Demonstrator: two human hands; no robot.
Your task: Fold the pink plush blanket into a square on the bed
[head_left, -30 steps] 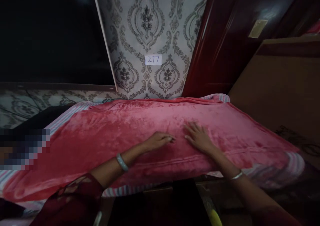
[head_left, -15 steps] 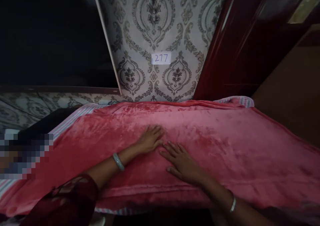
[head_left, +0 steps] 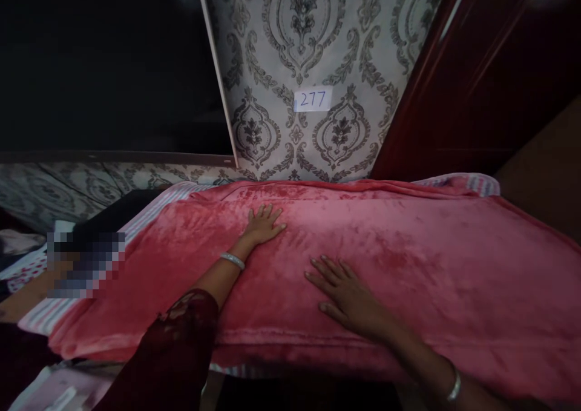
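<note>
A red plush blanket (head_left: pixel 281 302) lies spread over a surface in front of me, with a soft ridge along its far side and a fold line near the front. My left hand (head_left: pixel 263 224) rests flat on it left of the middle, fingers spread. Nearer to me and further right, my right hand (head_left: pixel 342 293) lies palm down on the same blanket, its fingers stretched out. Neither hand grips the fabric. Under the blanket a striped cloth (head_left: pixel 157 211) shows along the left edge and at the far right corner.
A large dark television screen (head_left: pixel 104 66) is at the upper left. Patterned wallpaper (head_left: pixel 304 48) with a paper label (head_left: pixel 313 99) reading 277 is behind the blanket. A dark red wooden panel (head_left: pixel 481 90) stands at right. A blurred-out patch (head_left: pixel 88 266) covers part of the left side.
My left hand has moved away from the right hand, toward the far left, with its fingers spread wider. My right hand stays flat on the blanket. The view has shifted left.
</note>
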